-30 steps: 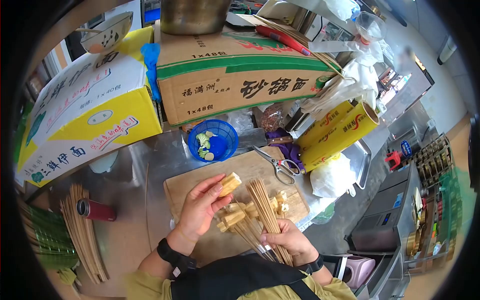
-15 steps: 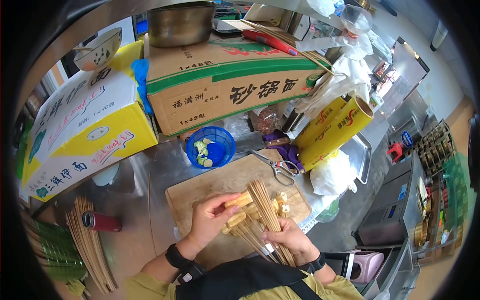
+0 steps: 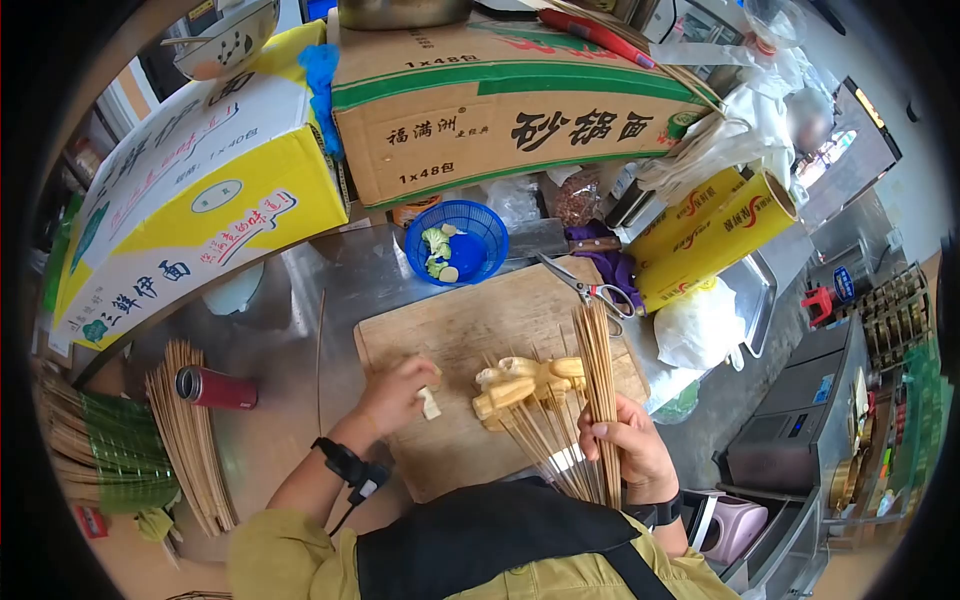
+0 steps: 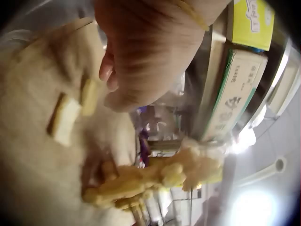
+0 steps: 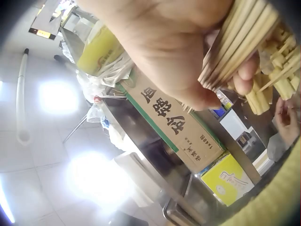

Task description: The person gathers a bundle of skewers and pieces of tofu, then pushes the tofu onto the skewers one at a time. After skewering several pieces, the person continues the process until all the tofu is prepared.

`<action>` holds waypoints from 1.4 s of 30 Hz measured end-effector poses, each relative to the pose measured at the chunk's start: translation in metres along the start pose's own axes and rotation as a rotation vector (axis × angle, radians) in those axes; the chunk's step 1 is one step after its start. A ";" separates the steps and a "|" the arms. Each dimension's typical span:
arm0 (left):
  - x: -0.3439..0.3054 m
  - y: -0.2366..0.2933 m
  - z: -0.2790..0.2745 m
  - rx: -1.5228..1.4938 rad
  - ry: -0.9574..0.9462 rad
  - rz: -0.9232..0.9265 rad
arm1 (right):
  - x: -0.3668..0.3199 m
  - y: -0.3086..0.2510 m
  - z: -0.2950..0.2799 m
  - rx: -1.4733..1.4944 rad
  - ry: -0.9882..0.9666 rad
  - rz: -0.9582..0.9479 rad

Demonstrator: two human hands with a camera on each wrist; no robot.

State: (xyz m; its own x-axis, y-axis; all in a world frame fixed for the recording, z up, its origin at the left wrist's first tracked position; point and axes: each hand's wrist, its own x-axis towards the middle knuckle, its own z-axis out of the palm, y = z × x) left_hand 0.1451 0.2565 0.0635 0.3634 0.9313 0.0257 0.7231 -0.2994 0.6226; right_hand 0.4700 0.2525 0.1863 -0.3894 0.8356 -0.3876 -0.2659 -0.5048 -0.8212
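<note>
Over the left part of the wooden board (image 3: 450, 335) is my left hand (image 3: 395, 398), palm down with bent fingers, beside a small pale piece (image 3: 430, 403). The left wrist view shows that hand (image 4: 146, 52) near two cut pieces, one white-sided (image 4: 66, 120), one yellowish (image 4: 89, 97); whether its fingertips touch one is unclear. My right hand (image 3: 638, 450) grips an upright bundle of wooden skewers (image 3: 597, 370); in the right wrist view its fingers (image 5: 164, 52) curl round the skewers (image 5: 240, 42). Yellow rolls on sticks (image 3: 530, 385) lie on the board, left of the bundle.
Scissors (image 3: 590, 287) and a blue basket (image 3: 457, 242) with vegetable pieces are at the board's far edge. More skewers (image 3: 192, 440) and a red cup (image 3: 216, 388) lie left. Cartons (image 3: 520, 130) stand behind; a yellow roll (image 3: 715, 240) is at right.
My left hand, which held a yellow piece by the skewered rolls, has moved left to the small piece on the board. My right hand still grips the bundle, now more upright.
</note>
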 end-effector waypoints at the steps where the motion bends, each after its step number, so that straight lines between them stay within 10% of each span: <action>1: -0.004 0.000 0.008 0.032 -0.035 0.015 | 0.000 0.001 -0.001 0.021 -0.027 0.009; 22: 0.028 -0.032 0.019 0.153 0.027 0.072 | 0.013 0.011 0.004 0.047 0.005 0.078; 31: -0.005 -0.004 -0.005 -0.401 0.053 -0.177 | 0.015 0.017 -0.003 0.062 -0.050 0.095; 42: -0.017 -0.006 0.021 0.006 0.032 0.045 | 0.013 0.017 -0.001 0.057 -0.042 0.105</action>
State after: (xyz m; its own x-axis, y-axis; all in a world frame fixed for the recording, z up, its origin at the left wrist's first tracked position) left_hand 0.1469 0.2377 0.0429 0.3771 0.9228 0.0786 0.7096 -0.3424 0.6158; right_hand 0.4609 0.2556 0.1673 -0.4542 0.7679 -0.4516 -0.2706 -0.6019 -0.7513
